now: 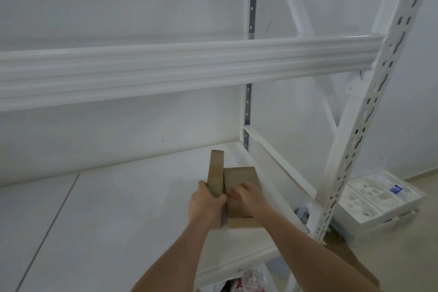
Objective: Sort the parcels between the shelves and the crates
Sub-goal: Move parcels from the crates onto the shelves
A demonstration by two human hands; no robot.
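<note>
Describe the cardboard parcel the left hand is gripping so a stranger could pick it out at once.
Find the white metal shelving unit and look at its lower shelf board, near the right rear corner. Two brown cardboard parcels sit there side by side. The one meant is the upright parcel gripped by the left hand; it stands on edge, narrow and tall, while the flat parcel under the right hand lies flat.

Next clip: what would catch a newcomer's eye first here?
Two brown cardboard parcels on the white shelf, near its right end: the left hand grips a narrow parcel standing on edge, while the right hand rests on a flat parcel beside it. A broad white beam crosses above; a white crate sits on the floor at right.
</note>
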